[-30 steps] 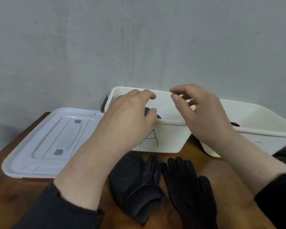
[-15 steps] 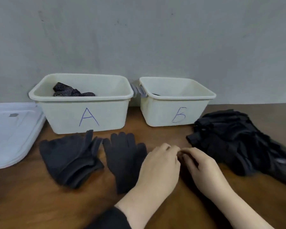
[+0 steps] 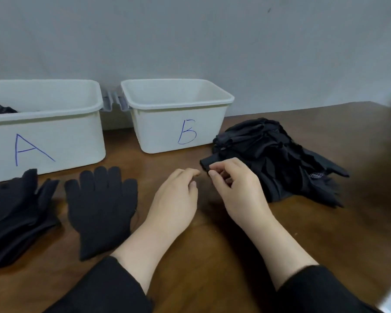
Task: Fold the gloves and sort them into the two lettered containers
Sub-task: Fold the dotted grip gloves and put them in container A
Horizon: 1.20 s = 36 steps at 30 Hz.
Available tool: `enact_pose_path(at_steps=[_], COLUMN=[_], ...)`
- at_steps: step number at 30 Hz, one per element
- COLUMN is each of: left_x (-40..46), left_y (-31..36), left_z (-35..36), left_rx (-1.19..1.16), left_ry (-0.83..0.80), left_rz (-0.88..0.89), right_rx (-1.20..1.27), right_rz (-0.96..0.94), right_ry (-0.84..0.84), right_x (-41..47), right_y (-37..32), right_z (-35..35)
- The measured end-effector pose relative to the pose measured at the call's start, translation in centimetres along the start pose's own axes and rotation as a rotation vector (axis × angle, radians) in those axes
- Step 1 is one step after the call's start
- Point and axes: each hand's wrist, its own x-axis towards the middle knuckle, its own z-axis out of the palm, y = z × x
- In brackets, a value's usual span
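Right hand is seen at the near edge of the heap of black gloves, its fingers curled and its fingertips pinching a dark corner of a glove from that heap. Just to its left, the left hand is held low over the wooden table with the fingers loosely bent and nothing held in them; whether it touches the table cannot be told. Both forearms are covered by dark sleeves. A single black glove is laid flat, fingers pointing away, to the left of the left hand. Further left, a second stack of dark gloves is placed in front of the container marked A, in which a dark glove is partly seen. The container marked B is set beside it against the grey wall, just beside the heap.
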Motion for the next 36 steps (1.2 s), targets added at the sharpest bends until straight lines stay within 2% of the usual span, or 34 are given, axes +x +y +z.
enact_pose_path(at_steps=[3,5,7,9,15,18,24,28,31,36], left_x=[-0.1,0.0,0.1,0.2,0.0,-0.1,-0.1,0.1,0.1,-0.4], left_y=[0.0,0.2,0.3,0.2,0.2,0.3,0.1,0.2,0.4,1.2], left_z=[-0.1,0.0,0.1,0.2,0.0,-0.1,0.0,-0.2,-0.5,-1.4], left_rx=[-0.013,-0.006,-0.007,-0.012,-0.011,-0.014,-0.054,-0.121,-0.239,-0.591], left_ry=[-0.006,-0.010,-0.008,-0.013,-0.030,-0.032,0.000,0.074,0.133,0.143], left_rz=[0.010,0.024,0.032,0.028,0.018,0.018,0.037,0.046,0.034,0.020], right_rx=[-0.280,-0.446,-0.602,-0.655,-0.586,-0.577,-0.209,-0.088,-0.065,-0.047], right_rz=[-0.228,-0.287,-0.271,-0.231,-0.263,-0.208,-0.006,-0.001,0.005,0.012], right_ry=[0.055,-0.097,-0.320,-0.433,-0.279,-0.299,-0.156,0.023,-0.011,-0.159], right_x=[1.2,2.0,2.6,3.1,4.3,4.9,7.1,9.2,10.6,11.1], right_y=[2.3,4.3,6.1,7.3,6.9,6.1,1.3,-1.0,-2.7,-5.0], right_z=[-2.4,-4.2,-5.4,-5.9,-5.9,-5.8,-8.6,-9.8,-10.5,-10.7])
